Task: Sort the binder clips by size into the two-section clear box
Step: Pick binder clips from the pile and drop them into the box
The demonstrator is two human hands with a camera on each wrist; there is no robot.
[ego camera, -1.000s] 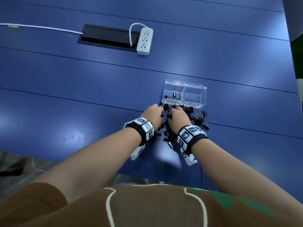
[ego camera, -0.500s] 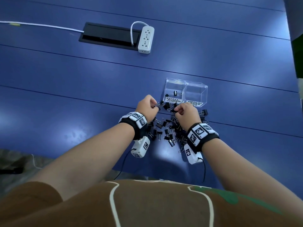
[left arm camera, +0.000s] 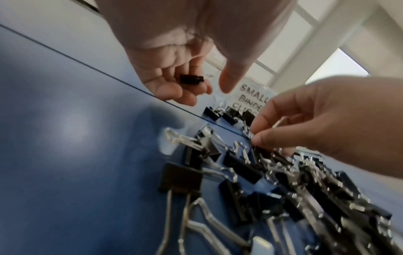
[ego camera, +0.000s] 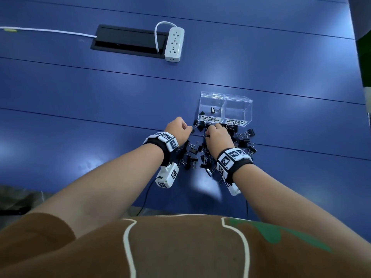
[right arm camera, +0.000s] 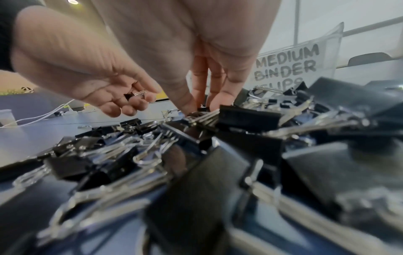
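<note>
**Both hands in the binder clip pile, one small clip in the left palm**

A pile of black binder clips lies on the blue desk, just in front of the two-section clear box. The box's left section carries a label reading "SMALL BINDER CLIPS" and holds a couple of small clips; the right section, labelled "MEDIUM BINDER CLIPS", shows no clips in the head view.

The left hand is raised a little above the desk at the left edge of the pile, fingers curled loosely around a small black clip that rests against them; the thumb stands apart from it.

The right hand reaches down into the far part of the pile, near the box front. Its thumb and fingertips are pinched together on the wire handles of a clip that lies among the others.

Both wrists wear black bands with white marker-patterned blocks.

Farther back on the desk sits a white power strip beside a black cable hatch, with a white cable running off to the left.
</note>
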